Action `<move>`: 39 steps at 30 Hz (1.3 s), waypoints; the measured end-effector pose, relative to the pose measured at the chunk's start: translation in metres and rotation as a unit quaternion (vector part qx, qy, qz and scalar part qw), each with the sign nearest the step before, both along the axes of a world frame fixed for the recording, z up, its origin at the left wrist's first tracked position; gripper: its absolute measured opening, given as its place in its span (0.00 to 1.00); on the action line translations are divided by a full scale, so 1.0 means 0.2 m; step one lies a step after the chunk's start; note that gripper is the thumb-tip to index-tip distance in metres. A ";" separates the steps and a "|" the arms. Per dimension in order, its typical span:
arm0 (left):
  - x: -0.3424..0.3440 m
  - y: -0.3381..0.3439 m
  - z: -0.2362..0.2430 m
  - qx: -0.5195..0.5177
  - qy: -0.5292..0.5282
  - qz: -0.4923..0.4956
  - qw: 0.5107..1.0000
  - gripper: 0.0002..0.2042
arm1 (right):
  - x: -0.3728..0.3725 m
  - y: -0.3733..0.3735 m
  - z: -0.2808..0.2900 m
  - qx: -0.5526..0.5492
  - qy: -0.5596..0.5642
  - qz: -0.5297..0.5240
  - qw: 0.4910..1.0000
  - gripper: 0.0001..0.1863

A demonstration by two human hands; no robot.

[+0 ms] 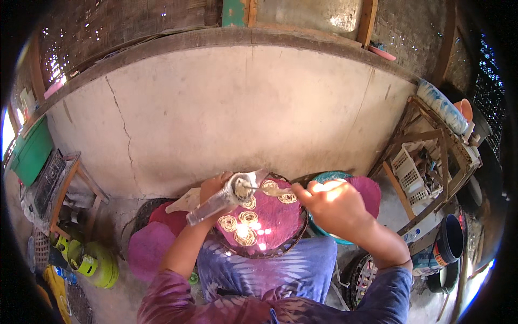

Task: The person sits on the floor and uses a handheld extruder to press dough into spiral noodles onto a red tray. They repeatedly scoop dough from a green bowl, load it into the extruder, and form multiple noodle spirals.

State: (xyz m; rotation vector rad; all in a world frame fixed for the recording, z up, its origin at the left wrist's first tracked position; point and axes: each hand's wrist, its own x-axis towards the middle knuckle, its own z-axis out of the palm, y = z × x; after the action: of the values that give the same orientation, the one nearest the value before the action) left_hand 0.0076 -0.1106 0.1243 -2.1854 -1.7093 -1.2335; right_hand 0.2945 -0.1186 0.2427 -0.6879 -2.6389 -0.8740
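Note:
My left hand (213, 190) grips a clear tube-shaped press (218, 201) whose open end points toward my right. My right hand (330, 204) holds a thin stick (268, 190) with its tip at the mouth of the press. Under both hands a round woven tray (291, 242) rests on my lap, lined with a magenta sheet (275, 216). Several pale coiled noodle spirals (240, 228) lie on that sheet.
A cracked plaster wall (216, 113) stands close in front. Magenta discs (147, 248) lie at my left, a teal basin (329, 177) at my right. A green gas cylinder (100, 264) and wooden stand (70, 183) sit left; a wooden rack with baskets (426, 173) and a dark bucket (448, 243) right.

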 end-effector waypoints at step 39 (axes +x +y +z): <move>-0.54 -0.84 -0.21 -0.011 -0.232 0.279 0.932 0.19 | 1.22 0.01 -2.53 -0.640 0.231 -0.393 0.618 0.14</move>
State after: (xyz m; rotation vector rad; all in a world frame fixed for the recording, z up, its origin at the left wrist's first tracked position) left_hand -0.0999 -0.2777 0.0828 -1.2987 -2.2934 -1.6203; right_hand 0.5390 -0.1165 -0.2642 -2.0540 -1.9553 1.2298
